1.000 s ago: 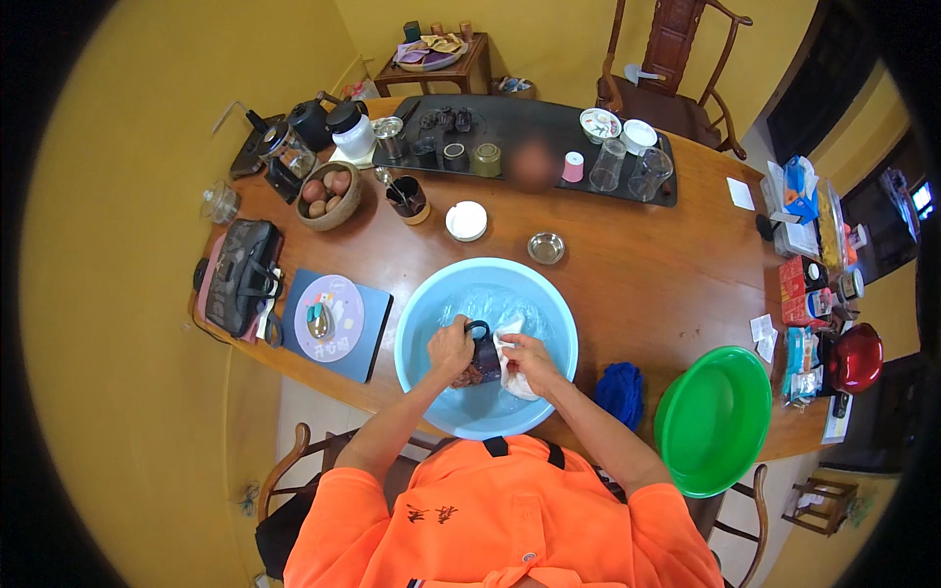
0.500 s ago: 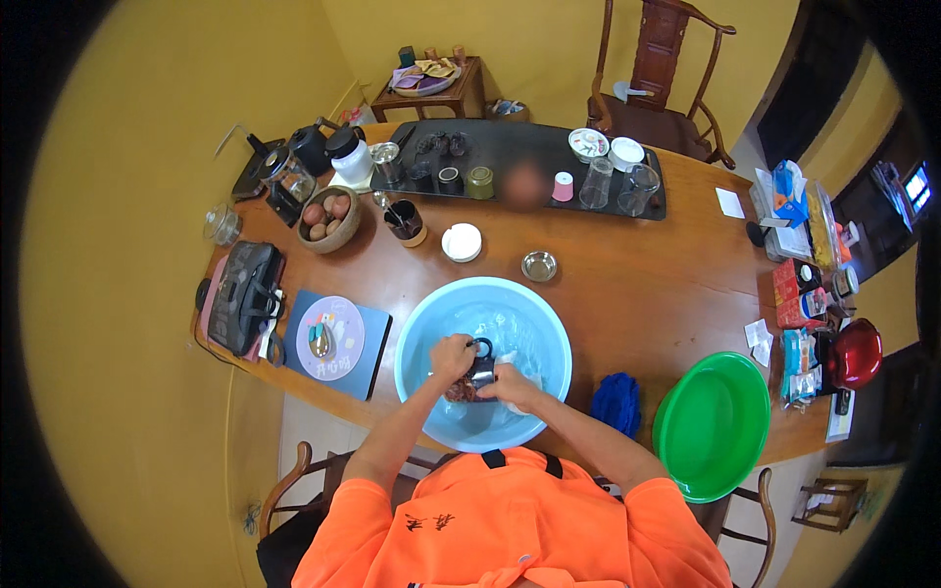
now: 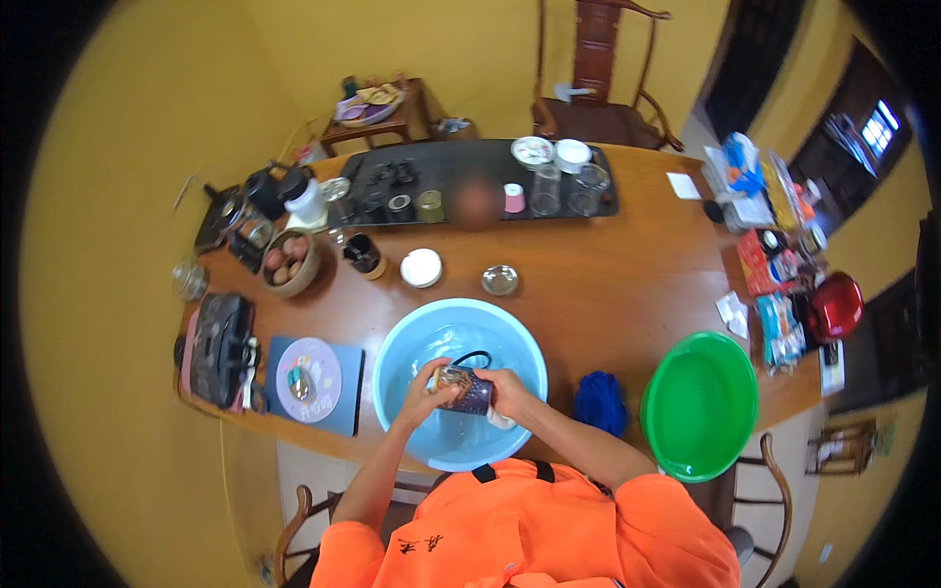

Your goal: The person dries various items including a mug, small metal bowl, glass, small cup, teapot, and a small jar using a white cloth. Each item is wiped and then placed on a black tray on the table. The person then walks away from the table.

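A light blue basin [image 3: 537, 365] of water stands at the near edge of the table. Over it I hold a dark patterned mug [image 3: 472, 394] tipped on its side, its black loop handle pointing away from me. My left hand [image 3: 423, 394] is closed round one end of the mug. At the other end, my right hand [image 3: 510, 392] grips it too, with a bit of white cloth [image 3: 500, 420] bunched under the palm.
Right of the basin lie a crumpled blue cloth [image 3: 600, 404] and a green basin [image 3: 700, 470]. Left is a round lilac mat [image 3: 319, 394]. Beyond are a small metal bowl [image 3: 500, 280], a white lid-like disc [image 3: 421, 268] and a black tray [image 3: 343, 201] with cups and glasses.
The mug has come up out of the basin and turned, so its patterned side shows. My left hand has shifted to its end. The whole view has swung to the right.
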Demonstrator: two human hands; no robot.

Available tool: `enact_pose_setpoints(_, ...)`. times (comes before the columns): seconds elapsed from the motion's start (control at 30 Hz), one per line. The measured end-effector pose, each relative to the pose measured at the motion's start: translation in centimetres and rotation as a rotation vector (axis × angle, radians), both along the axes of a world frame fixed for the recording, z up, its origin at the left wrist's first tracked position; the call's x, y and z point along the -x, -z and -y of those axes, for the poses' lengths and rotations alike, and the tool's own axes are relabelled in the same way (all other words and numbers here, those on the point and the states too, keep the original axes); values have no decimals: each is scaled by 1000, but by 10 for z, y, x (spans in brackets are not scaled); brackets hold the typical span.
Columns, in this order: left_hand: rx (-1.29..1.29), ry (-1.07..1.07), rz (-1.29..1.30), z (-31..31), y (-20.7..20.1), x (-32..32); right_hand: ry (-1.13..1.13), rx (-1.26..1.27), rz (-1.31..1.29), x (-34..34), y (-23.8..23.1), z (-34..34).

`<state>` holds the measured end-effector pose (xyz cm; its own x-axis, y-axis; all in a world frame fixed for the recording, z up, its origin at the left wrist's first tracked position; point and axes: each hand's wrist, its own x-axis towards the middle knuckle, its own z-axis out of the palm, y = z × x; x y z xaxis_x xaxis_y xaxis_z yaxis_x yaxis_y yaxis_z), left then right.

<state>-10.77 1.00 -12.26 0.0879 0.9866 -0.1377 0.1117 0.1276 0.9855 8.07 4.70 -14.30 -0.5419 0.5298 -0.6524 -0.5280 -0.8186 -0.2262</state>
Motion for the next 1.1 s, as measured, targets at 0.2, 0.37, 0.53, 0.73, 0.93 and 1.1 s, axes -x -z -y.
enact_pose_setpoints(0.2, 69, -163, 301, 15, -4, -15, -28, 74, -105, 3, -26, -3)
enact_pose_setpoints(0.37, 263, -295, 456, 8, -1, -21, -240, -484, 32, 1, -32, 13)
enact_pose_setpoints(0.53, 506, -241, 594, -7, -1, -12, -455, -1711, 596, -16, -43, 32)
enact_pose_setpoints(0.73, 882, -75, 335, -33, -7, -5, -764, -1992, 682, -26, -24, 11)
enact_pose_setpoints(0.93, 378, -132, 607, -3, -41, -23, -536, -1268, 558, -22, -64, 1)
enact_pose_setpoints(1.1, 112, -253, 493, 9, -9, -23, -362, -545, 46, -16, -66, -8)
